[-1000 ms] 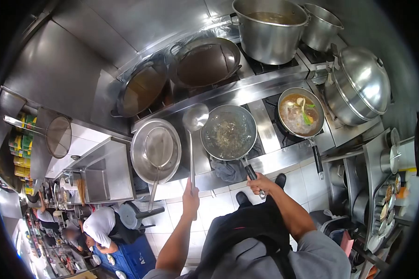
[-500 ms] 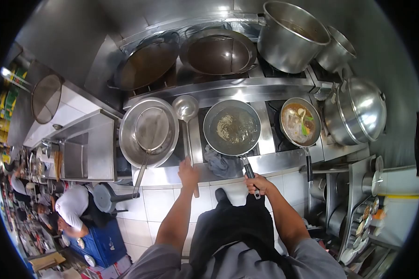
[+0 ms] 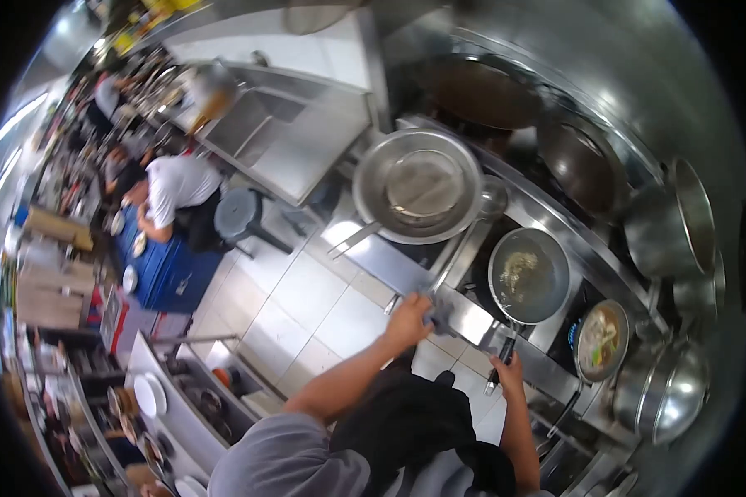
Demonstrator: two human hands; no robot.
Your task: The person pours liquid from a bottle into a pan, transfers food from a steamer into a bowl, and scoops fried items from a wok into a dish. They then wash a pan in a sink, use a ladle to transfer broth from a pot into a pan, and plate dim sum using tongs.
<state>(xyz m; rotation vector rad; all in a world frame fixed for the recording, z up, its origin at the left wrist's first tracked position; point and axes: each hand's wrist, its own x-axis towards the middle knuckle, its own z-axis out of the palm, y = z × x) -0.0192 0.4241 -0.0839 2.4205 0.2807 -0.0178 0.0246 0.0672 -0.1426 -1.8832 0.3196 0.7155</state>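
Now, set the dial on the pan (image 3: 559,258), sitting at the range (image 3: 472,320), and everything falls around it. Down at six, the right hand (image 3: 510,373) has its fingers wrapped about the black handle. Inside the pan there's clear liquid, with a pale clump (image 3: 519,272) lying toward nine.

Over to eight, and it's the left hand (image 3: 410,321), a touch blurred! A grey cloth (image 3: 442,317) is right at its fingers; whether they grasp it, I can't tell. The ladle (image 3: 494,197) has its bowl up at eleven, its handle slanting down close to that same hand.

Ten o'clock: the steel basin (image 3: 370,184), with a strainer (image 3: 425,184) resting in it, handle out over the rim. Swing to four: a smaller pan (image 3: 625,341) of soup (image 3: 598,338), greens showing, and a blue flame (image 3: 572,333) beside it! Beyond, same line, a domed pot (image 3: 663,389). One wok (image 3: 485,93) stands near twelve, another (image 3: 580,161) at one, a tall pot (image 3: 667,232) between two and three.

Far out between nine and ten, a co-worker in a white shirt (image 3: 178,190) bends over a blue container (image 3: 170,283), with a stool (image 3: 239,212) just beside.
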